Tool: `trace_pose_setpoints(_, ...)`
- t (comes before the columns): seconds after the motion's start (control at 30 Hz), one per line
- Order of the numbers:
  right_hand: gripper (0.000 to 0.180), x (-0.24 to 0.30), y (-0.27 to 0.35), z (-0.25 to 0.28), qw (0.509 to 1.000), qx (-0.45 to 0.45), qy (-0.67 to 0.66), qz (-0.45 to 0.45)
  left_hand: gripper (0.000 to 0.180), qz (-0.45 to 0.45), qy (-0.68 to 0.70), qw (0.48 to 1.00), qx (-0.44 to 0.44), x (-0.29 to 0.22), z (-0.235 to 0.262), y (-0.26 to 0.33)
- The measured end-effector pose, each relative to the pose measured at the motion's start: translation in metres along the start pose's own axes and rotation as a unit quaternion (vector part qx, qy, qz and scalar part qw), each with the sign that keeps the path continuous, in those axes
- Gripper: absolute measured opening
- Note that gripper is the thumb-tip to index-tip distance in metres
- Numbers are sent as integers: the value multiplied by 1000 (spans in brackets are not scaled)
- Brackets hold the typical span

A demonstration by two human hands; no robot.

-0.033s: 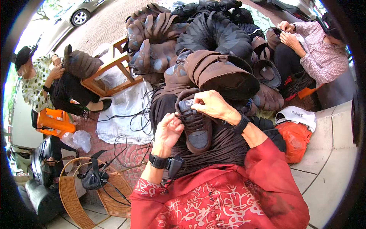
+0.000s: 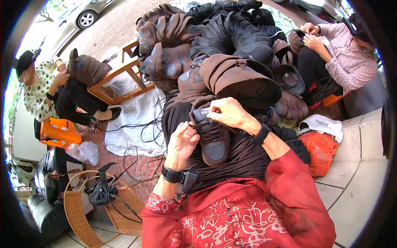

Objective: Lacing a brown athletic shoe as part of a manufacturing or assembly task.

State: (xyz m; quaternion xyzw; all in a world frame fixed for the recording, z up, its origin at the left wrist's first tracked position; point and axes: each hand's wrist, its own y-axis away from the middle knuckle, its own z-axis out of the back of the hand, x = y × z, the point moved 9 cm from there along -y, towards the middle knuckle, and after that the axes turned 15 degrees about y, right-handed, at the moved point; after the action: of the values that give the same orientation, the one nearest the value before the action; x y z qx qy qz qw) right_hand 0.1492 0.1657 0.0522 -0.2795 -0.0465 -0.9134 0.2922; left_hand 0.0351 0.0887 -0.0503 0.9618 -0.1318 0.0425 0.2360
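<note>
A dark brown shoe upper (image 2: pixel 215 142) with a grey toe patch rests on my lap, toe toward me and its tongue label facing up. My left hand (image 2: pixel 184 139) is closed, thumb and finger pinching the left edge of the upper near its opening. Over the right side of the tongue, my right hand (image 2: pixel 233 113) makes a pinch; whatever its fingertips hold is too small to make out. Dark laces cross the front of the upper. Beneath it, a thick bundle of brown laces (image 2: pixel 244 163) spreads over my lap.
Nested brown shoe uppers (image 2: pixel 231 76) lie just beyond my hands, with a black pile (image 2: pixel 231 37) behind. One person (image 2: pixel 41 89) works at left, another (image 2: pixel 347 62) at right. A wooden stool (image 2: pixel 113 99), wicker chair (image 2: pixel 78 211) and red plastic bag (image 2: pixel 317 153) stand around.
</note>
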Motion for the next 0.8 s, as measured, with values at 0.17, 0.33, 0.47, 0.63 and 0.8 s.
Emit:
trace_pose_setpoints(0.17, 19, -13, -2, -2, 997, 3, -63, -31, 18, -48, -59, 997, 31, -2, -8, 6)
trace_pose_setpoints(0.33, 19, -12, -2, -1, 997, 9, -63, -34, 35, -168, -454, 874, 23, -20, -36, 19)
trace_pose_setpoints(0.47, 19, -11, -1, -2, 997, 10, -67, -27, 28, -244, -678, 692, 45, -30, -54, 23)
trace_pose_setpoints(0.63, 19, -7, 0, 0, 997, 21, -66, -21, 17, -286, -745, 593, 104, -30, -62, 20)
trace_pose_setpoints(0.8, 20, -6, -2, -4, 997, 49, -57, -19, 15, -304, -757, 567, 113, -32, -72, 25)
